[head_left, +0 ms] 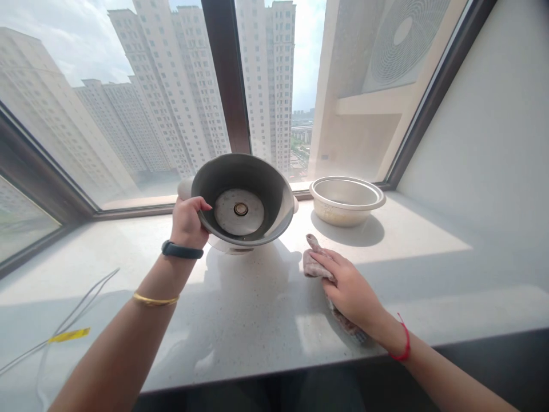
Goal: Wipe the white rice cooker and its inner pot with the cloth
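A rice cooker body (274, 212) is tilted toward me on the sill, its dark inside showing a round metal heating plate (227, 214) with a small disc at the centre. My left hand (189, 220) grips its left rim, thumb over the edge and the other fingers hidden behind. Bunched in my right hand (354, 292) is a patterned cloth (318, 266), its tail hanging down over the white surface. The hand is to the right of the cooker and apart from it. Behind the cloth stands a round, light-coloured inner pot (343, 214), upright.
The white windowsill (253, 320) runs below large windows with dark frames (227, 74). A thin pale cord (81, 306) with a yellow tag (69, 335) lies at the left. A white wall (484, 154) bounds the right side. The sill's front edge is nearest me.
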Demonstrator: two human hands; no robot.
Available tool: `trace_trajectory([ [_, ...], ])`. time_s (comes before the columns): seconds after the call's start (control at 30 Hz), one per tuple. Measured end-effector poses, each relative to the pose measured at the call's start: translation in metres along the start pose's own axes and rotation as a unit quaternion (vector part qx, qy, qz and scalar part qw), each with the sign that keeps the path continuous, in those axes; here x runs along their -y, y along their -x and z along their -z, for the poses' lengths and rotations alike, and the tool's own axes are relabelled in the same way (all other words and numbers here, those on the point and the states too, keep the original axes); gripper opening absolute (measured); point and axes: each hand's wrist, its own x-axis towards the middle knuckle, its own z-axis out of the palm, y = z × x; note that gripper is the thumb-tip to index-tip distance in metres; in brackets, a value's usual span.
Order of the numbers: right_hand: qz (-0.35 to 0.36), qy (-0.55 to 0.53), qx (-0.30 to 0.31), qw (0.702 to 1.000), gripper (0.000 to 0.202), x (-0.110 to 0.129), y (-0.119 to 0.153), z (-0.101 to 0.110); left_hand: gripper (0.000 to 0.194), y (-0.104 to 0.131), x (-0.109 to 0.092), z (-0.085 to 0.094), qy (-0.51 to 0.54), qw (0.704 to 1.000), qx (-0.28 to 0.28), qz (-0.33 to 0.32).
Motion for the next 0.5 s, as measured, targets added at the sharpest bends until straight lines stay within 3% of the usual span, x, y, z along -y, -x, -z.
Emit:
trace_trajectory([
  [0.13, 0.039, -0.018, -0.126, 0.991, 0.055, 0.016, -0.005, 0.019, 0.039, 0.038, -0.017, 0.012, -0.042, 0.997, 0.015, -0.063],
  [0.2, 0.074, 0.015, -0.142, 0.987, 0.052, 0.038, -0.015, 0.028, 0.043, 0.054, -0.019, 0.015, -0.042, 0.996, 0.051, -0.067],
  [0.33, 0.135, 0.163, -0.038, 0.977, 0.047, 0.090, -0.052, 0.031, 0.050, 0.078, -0.018, 0.018, -0.059, 0.988, 0.113, -0.084],
  [0.5, 0.084, 0.302, 0.150, 0.938, 0.034, 0.130, -0.082, 0.001, 0.052, 0.096, -0.013, 0.015, -0.062, 0.988, 0.103, -0.100],
])
